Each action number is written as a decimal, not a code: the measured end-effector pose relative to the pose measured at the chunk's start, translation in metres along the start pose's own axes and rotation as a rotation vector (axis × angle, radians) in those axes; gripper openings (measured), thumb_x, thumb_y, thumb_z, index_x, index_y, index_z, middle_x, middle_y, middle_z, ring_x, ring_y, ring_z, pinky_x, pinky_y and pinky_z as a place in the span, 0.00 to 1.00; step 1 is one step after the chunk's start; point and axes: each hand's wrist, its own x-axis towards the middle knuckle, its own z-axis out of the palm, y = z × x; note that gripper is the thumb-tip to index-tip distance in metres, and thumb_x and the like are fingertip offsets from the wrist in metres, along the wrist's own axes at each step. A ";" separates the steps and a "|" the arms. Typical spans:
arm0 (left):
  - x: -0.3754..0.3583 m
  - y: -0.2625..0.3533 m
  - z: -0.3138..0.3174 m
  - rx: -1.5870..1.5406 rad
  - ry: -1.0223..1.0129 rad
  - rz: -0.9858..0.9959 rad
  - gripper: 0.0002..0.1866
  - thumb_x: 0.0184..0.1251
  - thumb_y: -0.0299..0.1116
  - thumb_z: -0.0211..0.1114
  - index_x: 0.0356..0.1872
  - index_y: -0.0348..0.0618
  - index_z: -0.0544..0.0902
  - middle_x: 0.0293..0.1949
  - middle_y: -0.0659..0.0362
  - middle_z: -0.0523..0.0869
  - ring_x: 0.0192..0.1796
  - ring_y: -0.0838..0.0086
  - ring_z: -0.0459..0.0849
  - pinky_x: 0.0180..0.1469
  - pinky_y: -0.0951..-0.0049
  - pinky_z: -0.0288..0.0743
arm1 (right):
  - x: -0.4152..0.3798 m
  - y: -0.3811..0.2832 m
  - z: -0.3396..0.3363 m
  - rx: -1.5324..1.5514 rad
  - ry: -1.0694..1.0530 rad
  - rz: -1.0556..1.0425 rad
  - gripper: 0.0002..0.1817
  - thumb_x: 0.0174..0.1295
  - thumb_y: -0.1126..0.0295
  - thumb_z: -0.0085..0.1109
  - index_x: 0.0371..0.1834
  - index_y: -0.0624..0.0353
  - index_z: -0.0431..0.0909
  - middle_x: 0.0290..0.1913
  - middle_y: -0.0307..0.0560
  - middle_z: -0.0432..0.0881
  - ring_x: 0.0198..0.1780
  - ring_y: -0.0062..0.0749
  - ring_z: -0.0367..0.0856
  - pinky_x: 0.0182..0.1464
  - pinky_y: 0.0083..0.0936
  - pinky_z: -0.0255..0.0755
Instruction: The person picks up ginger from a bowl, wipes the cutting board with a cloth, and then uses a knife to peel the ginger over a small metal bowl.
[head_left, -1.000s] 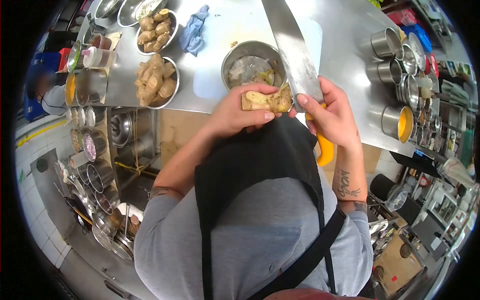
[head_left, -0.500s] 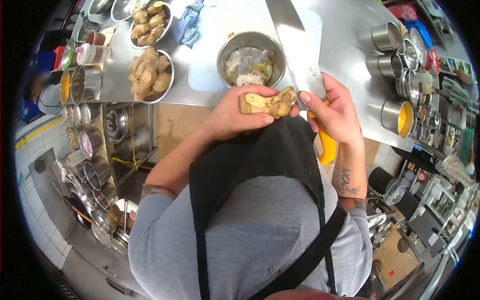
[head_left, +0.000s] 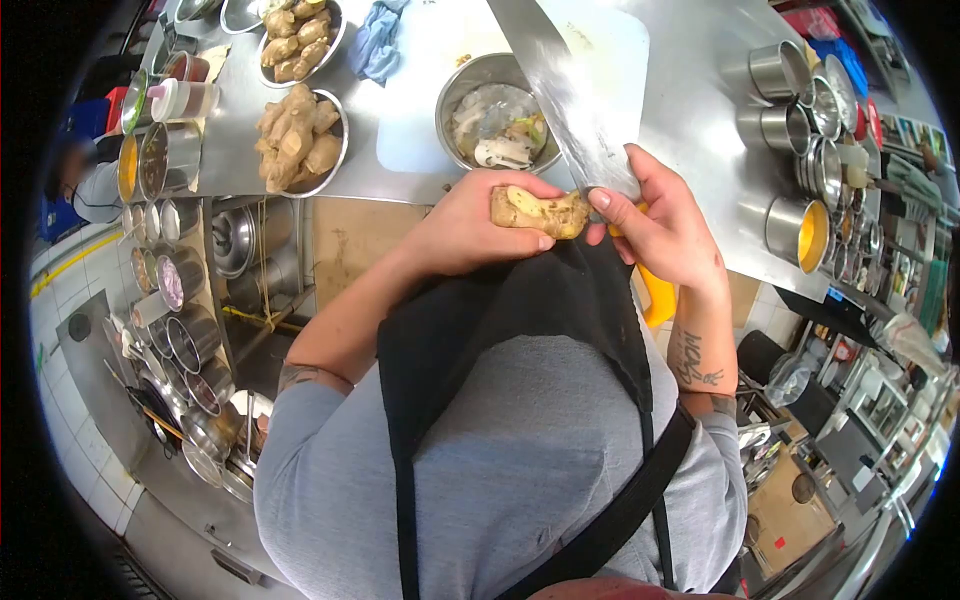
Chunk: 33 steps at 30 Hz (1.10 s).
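A partly peeled piece of ginger [head_left: 545, 212] is in my left hand [head_left: 470, 222], which is closed round its left end. Pale yellow flesh shows on its top, brown skin elsewhere. My right hand [head_left: 660, 215] grips a large knife [head_left: 575, 95] with a yellow handle, the thumb near the ginger's right end. The wide blade points up and to the left, over the right rim of a steel bowl [head_left: 443, 120]. Scraps and what looks like clear plastic lie in that bowl, just beyond my hands.
Two bowls heaped with ginger [head_left: 298, 140] stand at the left. A blue cloth [head_left: 378, 42] lies by the white cutting board [head_left: 405, 140]. Steel pots [head_left: 778, 70] line the right side, and sauce containers [head_left: 170, 160] the left. Someone's sleeve [head_left: 98, 192] shows at far left.
The ginger has turned in my left hand, so its right end now points lower. The knife blade has swung to the left, further over the steel bowl.
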 end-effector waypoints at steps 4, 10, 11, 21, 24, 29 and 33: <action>0.002 -0.002 -0.001 -0.005 -0.050 -0.014 0.23 0.58 0.22 0.76 0.57 0.33 0.82 0.52 0.56 0.88 0.54 0.77 0.85 0.59 0.74 0.78 | -0.002 -0.001 0.001 -0.076 -0.026 0.048 0.17 0.76 0.66 0.60 0.61 0.61 0.72 0.34 0.38 0.83 0.25 0.14 0.78 0.21 0.13 0.67; 0.005 -0.007 0.000 0.012 -0.046 0.002 0.23 0.60 0.28 0.75 0.56 0.32 0.83 0.46 0.57 0.89 0.48 0.79 0.86 0.52 0.75 0.80 | 0.002 0.004 0.000 -0.237 -0.041 0.060 0.17 0.77 0.64 0.59 0.60 0.62 0.72 0.36 0.37 0.82 0.27 0.14 0.80 0.21 0.14 0.68; 0.005 -0.006 0.001 0.011 -0.040 -0.001 0.22 0.59 0.29 0.76 0.55 0.32 0.83 0.46 0.57 0.90 0.48 0.79 0.86 0.52 0.75 0.80 | 0.004 0.004 0.000 -0.263 -0.034 0.054 0.16 0.77 0.64 0.59 0.59 0.62 0.73 0.34 0.37 0.82 0.26 0.14 0.80 0.20 0.14 0.68; 0.011 0.017 -0.013 0.635 0.403 0.149 0.22 0.59 0.30 0.76 0.53 0.32 0.84 0.46 0.57 0.90 0.48 0.77 0.87 0.54 0.73 0.80 | 0.066 0.002 -0.003 -0.053 -0.077 -0.168 0.17 0.70 0.63 0.69 0.51 0.62 0.77 0.24 0.35 0.81 0.20 0.14 0.76 0.19 0.15 0.68; 0.013 0.018 -0.024 0.712 0.591 0.125 0.24 0.59 0.31 0.76 0.56 0.33 0.83 0.47 0.56 0.90 0.48 0.76 0.87 0.54 0.74 0.80 | 0.068 -0.005 -0.002 -0.029 -0.064 -0.221 0.20 0.66 0.66 0.72 0.55 0.62 0.77 0.27 0.35 0.82 0.23 0.14 0.78 0.20 0.15 0.68; 0.011 0.009 -0.046 0.388 0.514 0.232 0.27 0.63 0.33 0.77 0.60 0.33 0.80 0.49 0.58 0.88 0.49 0.79 0.85 0.54 0.76 0.80 | 0.073 -0.010 -0.003 -0.142 0.123 -0.238 0.18 0.68 0.63 0.69 0.54 0.61 0.77 0.27 0.37 0.82 0.24 0.15 0.79 0.21 0.16 0.68; 0.006 0.017 -0.040 0.283 0.420 0.246 0.25 0.65 0.32 0.76 0.60 0.33 0.80 0.49 0.59 0.88 0.50 0.81 0.84 0.53 0.77 0.79 | 0.077 -0.012 -0.003 0.005 0.086 -0.200 0.15 0.75 0.59 0.61 0.51 0.60 0.75 0.25 0.38 0.81 0.21 0.15 0.77 0.20 0.15 0.67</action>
